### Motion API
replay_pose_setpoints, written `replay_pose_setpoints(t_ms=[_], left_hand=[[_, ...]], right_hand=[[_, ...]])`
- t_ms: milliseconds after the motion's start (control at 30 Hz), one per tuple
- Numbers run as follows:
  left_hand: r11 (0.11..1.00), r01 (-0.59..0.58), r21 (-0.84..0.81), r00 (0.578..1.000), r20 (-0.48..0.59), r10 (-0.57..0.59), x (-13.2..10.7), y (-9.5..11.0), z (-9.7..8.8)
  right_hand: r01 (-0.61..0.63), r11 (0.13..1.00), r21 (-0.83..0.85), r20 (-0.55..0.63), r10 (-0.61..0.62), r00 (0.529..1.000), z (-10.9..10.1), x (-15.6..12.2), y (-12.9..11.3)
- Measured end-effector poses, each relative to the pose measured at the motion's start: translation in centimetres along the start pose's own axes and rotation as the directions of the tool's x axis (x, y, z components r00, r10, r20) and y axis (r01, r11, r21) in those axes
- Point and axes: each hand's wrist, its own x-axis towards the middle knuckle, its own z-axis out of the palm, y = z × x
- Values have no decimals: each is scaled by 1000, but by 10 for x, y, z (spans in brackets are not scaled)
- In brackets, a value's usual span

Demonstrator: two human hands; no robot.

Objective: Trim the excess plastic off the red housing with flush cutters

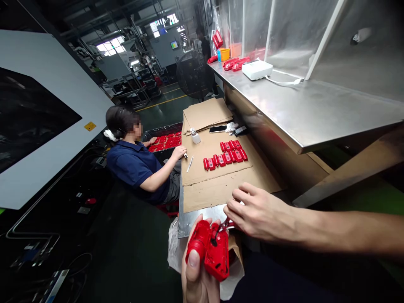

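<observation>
Near the bottom of the view, my left hand (197, 282) is wrapped round a hollow red plastic housing (217, 259), its open inner side facing me and my thumb on its rounded part. My right hand (249, 212) is closed on a small pair of cutting pliers (224, 225); their metal tip touches or nearly touches the housing's upper inside, and most of the handle is hidden by my fingers. Something dark sits in the housing near the tip. Beyond my hands, several similar red housings (227, 158) stand in two rows on the cardboard (217, 185).
A co-worker (139, 160) sits at the left by a crate of red parts (166, 142). On the table are a bottle (195, 136), a white-handled blade (190, 164) and a phone (218, 129). A metal shelf (284, 101) with a white box (257, 70) overhangs the right.
</observation>
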Motion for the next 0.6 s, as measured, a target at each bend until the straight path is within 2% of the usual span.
replay_pose_setpoints(t_ms=[67,133,167,233,300,367,533,600], left_hand=[[1000,14,-27,1000,-4,-14,-2,5,1],[1000,7,-31,1000,19,-6,-3,7,2],[1000,6,-31,999,33,-5,-3,7,1],[999,-1,-33,997,73,3,-3,4,0],[1000,-2,-18,994,109,4,-3,1,-1],[1000,1,7,990,138,-2,-2,-2,-3],[990,-65,121,980,196,41,2,-9,-11],[966,-136,220,968,239,82,4,-16,-14]], right_hand=[[-63,997,50,33,61,998,0,-4,5],[-154,965,214,42,148,988,0,-9,7],[-194,921,338,33,194,980,2,-12,6],[-237,773,588,11,286,958,7,-15,-1],[-241,639,730,-4,358,934,14,-16,-12],[-245,591,768,-14,399,917,22,-15,-22],[-202,618,760,-71,388,919,38,-14,-39],[-264,534,803,2,440,898,40,-16,-46]])
